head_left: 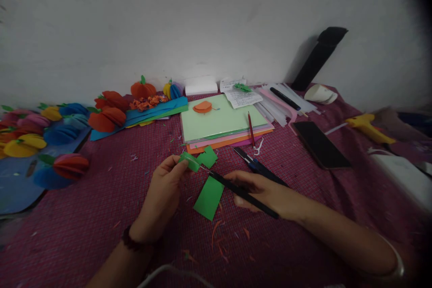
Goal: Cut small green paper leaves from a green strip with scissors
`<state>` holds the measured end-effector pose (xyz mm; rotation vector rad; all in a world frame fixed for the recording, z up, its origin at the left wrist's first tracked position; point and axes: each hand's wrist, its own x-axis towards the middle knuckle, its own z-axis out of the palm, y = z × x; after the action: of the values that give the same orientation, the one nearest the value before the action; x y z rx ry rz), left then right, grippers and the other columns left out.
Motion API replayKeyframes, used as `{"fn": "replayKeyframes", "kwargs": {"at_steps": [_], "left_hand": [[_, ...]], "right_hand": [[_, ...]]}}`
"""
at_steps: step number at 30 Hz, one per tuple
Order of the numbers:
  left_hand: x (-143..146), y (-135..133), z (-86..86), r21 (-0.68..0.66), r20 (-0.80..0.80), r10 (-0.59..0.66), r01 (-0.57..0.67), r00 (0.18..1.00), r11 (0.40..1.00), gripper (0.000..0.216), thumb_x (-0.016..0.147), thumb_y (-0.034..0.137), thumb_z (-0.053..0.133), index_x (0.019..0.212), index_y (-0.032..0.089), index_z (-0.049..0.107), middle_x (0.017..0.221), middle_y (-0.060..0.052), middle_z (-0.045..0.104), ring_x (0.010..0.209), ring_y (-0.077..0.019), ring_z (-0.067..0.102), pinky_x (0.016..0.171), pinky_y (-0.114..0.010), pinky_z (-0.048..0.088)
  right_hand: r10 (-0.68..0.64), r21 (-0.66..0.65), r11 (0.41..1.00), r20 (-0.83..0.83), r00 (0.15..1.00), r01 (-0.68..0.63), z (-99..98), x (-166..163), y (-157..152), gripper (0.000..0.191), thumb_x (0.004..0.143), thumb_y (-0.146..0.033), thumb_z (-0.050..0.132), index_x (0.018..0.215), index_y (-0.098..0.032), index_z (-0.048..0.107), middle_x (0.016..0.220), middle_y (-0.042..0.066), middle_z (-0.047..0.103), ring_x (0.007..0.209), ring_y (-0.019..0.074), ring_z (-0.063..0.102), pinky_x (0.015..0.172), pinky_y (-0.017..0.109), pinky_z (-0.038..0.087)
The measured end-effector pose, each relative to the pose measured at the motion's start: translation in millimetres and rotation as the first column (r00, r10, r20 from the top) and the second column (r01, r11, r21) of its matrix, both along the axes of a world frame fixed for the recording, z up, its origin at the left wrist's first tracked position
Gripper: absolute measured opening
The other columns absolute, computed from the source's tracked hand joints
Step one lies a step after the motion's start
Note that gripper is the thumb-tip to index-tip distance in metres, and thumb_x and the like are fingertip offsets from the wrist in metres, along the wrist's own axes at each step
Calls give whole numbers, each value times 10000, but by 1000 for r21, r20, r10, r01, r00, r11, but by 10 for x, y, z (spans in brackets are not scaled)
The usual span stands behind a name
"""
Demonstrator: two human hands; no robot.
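Note:
My left hand [166, 189] pinches a small folded piece of green paper [190, 162] between thumb and fingers. My right hand [259, 191] is closed around a long black-handled tool [248, 195] with a thin metal tip. That tip meets the right edge of the green paper; the tool's exact kind is not clear. Just behind lies a notched green paper scrap [208, 157]. A green paper rectangle [209, 198] rests on the cloth below the tool. Beyond my right hand is a dark blue utility knife [259, 166] with its metal end showing.
Layered paper pumpkins [106, 119] crowd the left side. A stack of coloured paper [222, 121] carries a red pencil [251, 128]. To the right are a phone [320, 144], a yellow glue gun [369, 128] and a white box [405, 180]. Paper shreds litter the purple cloth [111, 234].

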<state>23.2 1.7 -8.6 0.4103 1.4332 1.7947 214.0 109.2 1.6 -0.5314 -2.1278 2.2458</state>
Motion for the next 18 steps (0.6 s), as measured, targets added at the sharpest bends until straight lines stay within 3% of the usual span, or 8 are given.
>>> {"fn": "replayKeyframes", "kwargs": {"at_steps": [8, 18], "left_hand": [[0, 1, 9, -4, -5, -7, 7, 1000, 1000, 95, 657, 181, 707, 634, 161, 617, 617, 40, 612, 590, -85, 521, 604, -202, 400], [-17, 1, -13, 18, 10, -34, 33, 999, 999, 83, 678, 178, 706, 660, 158, 628, 640, 37, 628, 605, -83, 536, 613, -197, 416]], "right_hand": [[0, -30, 1000, 52, 999, 2, -13, 13, 1, 340, 804, -333, 633, 1081, -174, 516, 730, -44, 442, 568, 70, 356, 475, 204, 286], [-13, -75, 997, 46, 999, 17, -25, 8, -10, 337, 798, -322, 637, 1073, -165, 523, 701, -52, 437, 531, 60, 337, 452, 206, 264]]}}
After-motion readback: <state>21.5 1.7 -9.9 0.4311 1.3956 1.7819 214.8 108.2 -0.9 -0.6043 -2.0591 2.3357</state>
